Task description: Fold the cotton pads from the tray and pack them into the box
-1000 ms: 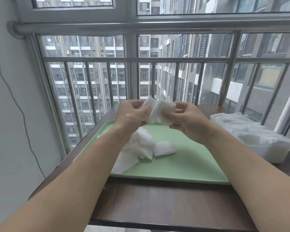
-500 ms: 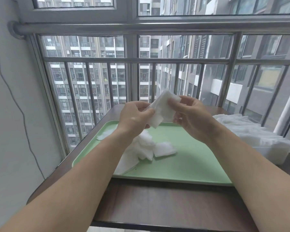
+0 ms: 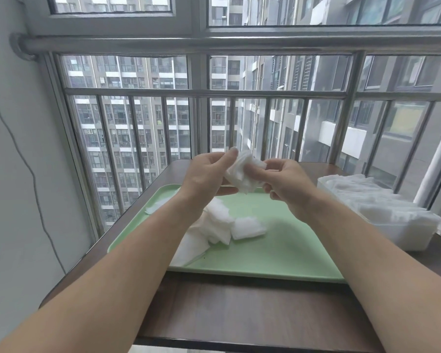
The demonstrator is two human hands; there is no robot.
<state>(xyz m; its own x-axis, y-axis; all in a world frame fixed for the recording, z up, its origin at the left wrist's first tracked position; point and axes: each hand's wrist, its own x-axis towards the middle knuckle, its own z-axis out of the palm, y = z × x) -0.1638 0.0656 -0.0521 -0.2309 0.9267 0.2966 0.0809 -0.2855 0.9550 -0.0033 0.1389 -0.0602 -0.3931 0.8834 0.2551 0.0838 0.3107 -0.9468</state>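
Since half a second ago the cotton pad [image 3: 239, 175] has gone from spread to doubled over, so this fold looks nearly done. Left hand [image 3: 204, 174] and right hand [image 3: 288, 186] both pinch it above the tray [image 3: 278, 258], fingers [image 3: 256, 172] curled round it. Loose pads [image 3: 220, 225] lie in the tray; the box [image 3: 415, 239] at right looks nearly full.

Dark table [image 3: 239, 314] by window [image 3: 112, 3] w/ railing [image 3: 204, 93]; cable [image 3: 33, 174] on wall [image 3: 5, 238].

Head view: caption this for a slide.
Left hand and right hand hold a cotton pad above the tray, beside the box.
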